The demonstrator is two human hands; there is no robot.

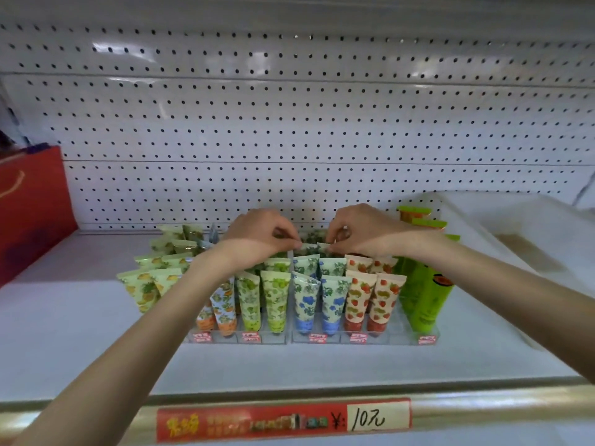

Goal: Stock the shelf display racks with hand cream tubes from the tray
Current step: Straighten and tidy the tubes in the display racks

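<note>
Both grips are pinched: the left hand and right hand each clamp fingertips on crimped tops of dark leaf-print hand cream tubes, far in the clear plastic display rack on the white shelf. Wrists hide those tubes' bodies.

Glossy plastic tubes in clear plastic racks; matt white shelf, brushed metal rail, shiny perforated metal backboard.
</note>
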